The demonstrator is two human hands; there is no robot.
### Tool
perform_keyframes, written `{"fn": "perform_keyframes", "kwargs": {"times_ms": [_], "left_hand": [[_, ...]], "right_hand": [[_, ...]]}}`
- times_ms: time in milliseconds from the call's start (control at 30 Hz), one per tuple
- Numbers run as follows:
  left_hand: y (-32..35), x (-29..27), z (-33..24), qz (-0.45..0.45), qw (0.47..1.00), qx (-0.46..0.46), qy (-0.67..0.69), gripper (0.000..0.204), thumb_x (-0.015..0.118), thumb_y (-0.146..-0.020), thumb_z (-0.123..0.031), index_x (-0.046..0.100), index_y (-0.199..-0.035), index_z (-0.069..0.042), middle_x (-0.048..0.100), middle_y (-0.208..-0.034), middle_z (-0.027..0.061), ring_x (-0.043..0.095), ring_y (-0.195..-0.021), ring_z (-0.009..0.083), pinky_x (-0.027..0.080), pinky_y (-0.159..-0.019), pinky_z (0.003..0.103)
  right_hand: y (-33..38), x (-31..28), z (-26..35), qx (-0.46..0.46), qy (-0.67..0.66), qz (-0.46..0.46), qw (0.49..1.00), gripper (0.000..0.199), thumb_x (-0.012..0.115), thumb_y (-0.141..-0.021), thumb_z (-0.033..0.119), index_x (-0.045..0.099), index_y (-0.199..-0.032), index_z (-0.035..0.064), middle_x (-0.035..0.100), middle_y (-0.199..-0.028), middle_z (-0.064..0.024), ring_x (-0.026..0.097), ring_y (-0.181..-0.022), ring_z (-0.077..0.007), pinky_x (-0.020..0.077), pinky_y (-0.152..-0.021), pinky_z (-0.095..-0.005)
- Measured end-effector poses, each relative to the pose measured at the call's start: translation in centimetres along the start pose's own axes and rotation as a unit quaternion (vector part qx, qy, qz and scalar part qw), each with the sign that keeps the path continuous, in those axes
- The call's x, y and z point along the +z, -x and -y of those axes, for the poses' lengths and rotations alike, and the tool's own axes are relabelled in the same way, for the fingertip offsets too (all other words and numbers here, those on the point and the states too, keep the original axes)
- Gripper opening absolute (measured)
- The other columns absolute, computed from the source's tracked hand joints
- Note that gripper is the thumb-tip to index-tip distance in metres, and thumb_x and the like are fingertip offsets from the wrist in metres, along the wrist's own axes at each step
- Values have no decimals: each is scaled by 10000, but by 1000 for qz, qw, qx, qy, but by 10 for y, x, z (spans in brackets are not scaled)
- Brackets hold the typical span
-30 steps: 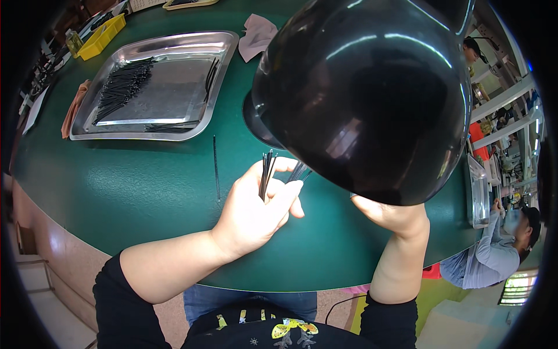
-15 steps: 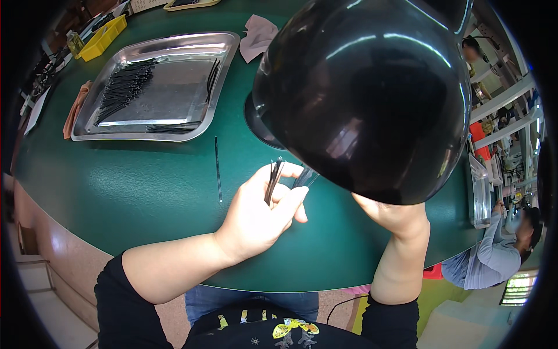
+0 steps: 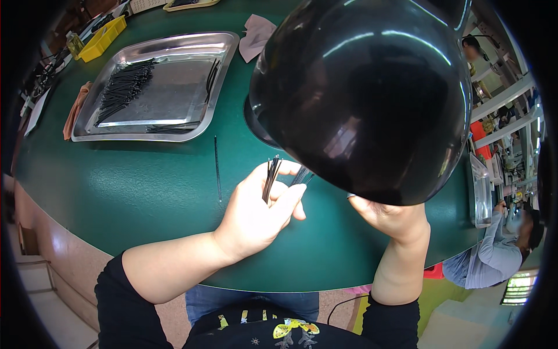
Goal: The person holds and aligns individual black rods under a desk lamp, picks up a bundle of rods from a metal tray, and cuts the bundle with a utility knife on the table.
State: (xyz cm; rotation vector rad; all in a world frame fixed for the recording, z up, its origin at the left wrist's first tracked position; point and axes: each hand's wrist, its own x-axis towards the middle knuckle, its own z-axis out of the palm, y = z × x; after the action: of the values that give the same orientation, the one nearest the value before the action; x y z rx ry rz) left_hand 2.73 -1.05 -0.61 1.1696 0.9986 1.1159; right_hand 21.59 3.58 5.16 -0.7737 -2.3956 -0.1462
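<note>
Two small bunches of thin black strips (image 3: pixel 271 179) are held in the left hand (image 3: pixel 250 221): one is stood up in the crook beside the thumb, the other is lodged between the thumb tip and the curled forefinger, just beside a black lamp shade (image 3: pixel 366 110). Each strip is probably very light and springy rather than soft; some slipping past its neighbours can be expected, since the surfaces look glossy. A bunch is likely best gripped at mid-length, and a single strip best pinched near one end, with little force, as bending seems possible. The right hand (image 3: pixel 401 220) is partly covered by the shade; whether its fingertips are spread or pinching anything cannot be told. One loose strip (image 3: pixel 217 168) is laid on the green table (image 3: pixel 145 186), left of the hands. Beyond it, a larger pile (image 3: pixel 124 87) is spread in a metal tray (image 3: pixel 224 64), with a pinkish cloth (image 3: pixel 257 38) placed nearby.
</note>
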Motion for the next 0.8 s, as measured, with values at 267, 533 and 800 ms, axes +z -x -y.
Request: {"fn": "perform_keyframes", "kwargs": {"times_ms": [267, 533, 800], "left_hand": [[-1, -1, -2, -6, 997, -46, 62, 228, 522, -827, -109, 446, -1014, -4, 553, -601, 27, 405, -427, 16, 324, -420, 163], [-1, -3, 0, -13, 993, 15, 117, 138, 533, -830, -140, 454, -824, -27, 537, -616, 8, 401, -455, 20, 330, -433, 160], [-5, 4, 2, 58, 980, -46, 186, 144, 477, -857, -158, 425, -820, -29, 532, -575, 65, 375, -372, 44, 297, -348, 175]], "right_hand": [[-2, 2, -1, -3, 31, -29, 999, 172, 635, -557, 92, 598, -717, 42, 586, -711, -79, 567, -628, -251, 461, -592, -330], [21, 43, -13, 186, -60, 126, 973, 253, 602, -695, 190, 589, -892, 33, 582, -829, -114, 563, -710, -226, 454, -652, -297], [8, 55, 11, 327, -545, -29, 771, 286, 487, -831, 170, 486, -1014, -50, 525, -747, -63, 500, -608, -101, 404, -534, -198]]}}
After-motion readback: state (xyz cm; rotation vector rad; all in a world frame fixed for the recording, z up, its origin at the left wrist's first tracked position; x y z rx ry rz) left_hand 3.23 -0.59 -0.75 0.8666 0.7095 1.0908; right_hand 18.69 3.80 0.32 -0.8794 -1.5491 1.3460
